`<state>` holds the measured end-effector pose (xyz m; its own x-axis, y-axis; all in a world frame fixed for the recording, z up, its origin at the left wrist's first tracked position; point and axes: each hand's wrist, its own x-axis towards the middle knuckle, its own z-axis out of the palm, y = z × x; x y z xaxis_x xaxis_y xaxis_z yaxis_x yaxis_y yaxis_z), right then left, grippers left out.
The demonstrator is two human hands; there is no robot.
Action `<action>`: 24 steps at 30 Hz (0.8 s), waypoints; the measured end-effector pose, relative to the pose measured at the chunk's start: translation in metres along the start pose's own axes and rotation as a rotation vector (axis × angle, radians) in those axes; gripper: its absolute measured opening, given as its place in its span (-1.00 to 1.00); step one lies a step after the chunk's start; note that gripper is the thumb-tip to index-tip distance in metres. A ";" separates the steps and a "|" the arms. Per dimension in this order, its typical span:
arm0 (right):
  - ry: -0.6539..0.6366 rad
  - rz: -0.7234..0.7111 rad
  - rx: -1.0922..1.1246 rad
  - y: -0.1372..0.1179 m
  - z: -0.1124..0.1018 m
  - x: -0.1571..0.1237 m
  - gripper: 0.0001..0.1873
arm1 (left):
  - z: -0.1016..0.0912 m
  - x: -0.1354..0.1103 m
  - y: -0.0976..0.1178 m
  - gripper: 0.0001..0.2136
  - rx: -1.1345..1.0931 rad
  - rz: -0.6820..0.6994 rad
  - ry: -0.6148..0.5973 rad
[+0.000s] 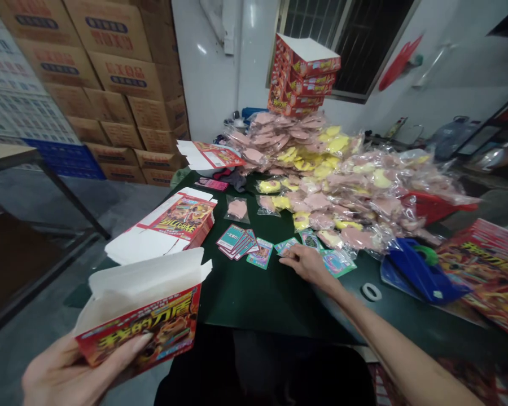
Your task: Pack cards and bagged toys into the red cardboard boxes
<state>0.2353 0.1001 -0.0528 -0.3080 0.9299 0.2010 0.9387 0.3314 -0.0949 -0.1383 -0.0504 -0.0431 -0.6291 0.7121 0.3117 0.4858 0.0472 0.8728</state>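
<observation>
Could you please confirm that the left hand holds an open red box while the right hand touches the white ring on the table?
Not quite: the head view shows the right hand at the cards, apart from the white ring on the table. The left hand does hold the open red box.

Open red box [178,320], flat cards [284,245]

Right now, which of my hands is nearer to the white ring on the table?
Right. Your right hand is at some cards, left of the white ring; your left hand is much farther left, holding a red box.
</observation>
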 end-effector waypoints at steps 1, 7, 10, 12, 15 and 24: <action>-0.001 -0.009 0.007 -0.002 -0.007 0.002 -0.74 | -0.002 0.002 0.001 -0.74 -0.036 -0.042 -0.033; 0.122 -0.135 -0.129 -0.068 -0.031 0.038 -0.63 | -0.006 0.001 0.012 -0.77 -0.104 -0.097 -0.023; 0.041 -0.291 -0.151 -0.109 -0.017 0.062 -0.68 | -0.007 -0.002 0.015 -0.75 -0.111 -0.086 -0.001; -0.017 -0.294 -0.137 -0.124 -0.004 0.075 -0.72 | -0.009 -0.003 0.015 -0.73 -0.104 -0.089 0.014; -0.101 -0.225 -0.124 -0.128 0.010 0.091 -0.57 | -0.012 -0.004 0.011 -0.72 -0.103 -0.119 0.022; -0.346 -0.088 -0.144 -0.142 0.007 0.118 -0.60 | -0.005 -0.005 0.030 -0.78 -0.170 -0.203 -0.084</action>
<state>0.0643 0.1641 -0.0227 -0.3991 0.9061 -0.1406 0.9111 0.4092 0.0506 -0.1235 -0.0562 -0.0163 -0.6472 0.7560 0.0977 0.2416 0.0818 0.9669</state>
